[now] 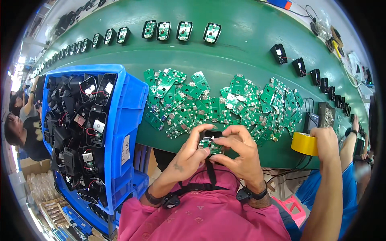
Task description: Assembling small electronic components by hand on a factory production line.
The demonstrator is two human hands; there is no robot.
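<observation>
Close to my body, just off the table's near edge, a small black plastic housing (215, 133) with a green circuit board (215, 149) in it is held between both hands. My left hand (192, 149) grips its left side, the thumb lying on the board. From the right, my right hand (240, 151) has its fingers bent around the housing, with thumb and index at the board. Part of the housing is hidden behind the fingers. Past my hands, a wide heap of loose green circuit boards (213, 106) lies on the green table (249, 56).
A blue crate (130, 92) full of black housings stands at left. Rows of housings, such as one with a board (212, 33) and one on the right (278, 54), line the table. A co-worker's hand (325, 140) holds yellow tape (304, 143). A pink stool (292, 209) stands below.
</observation>
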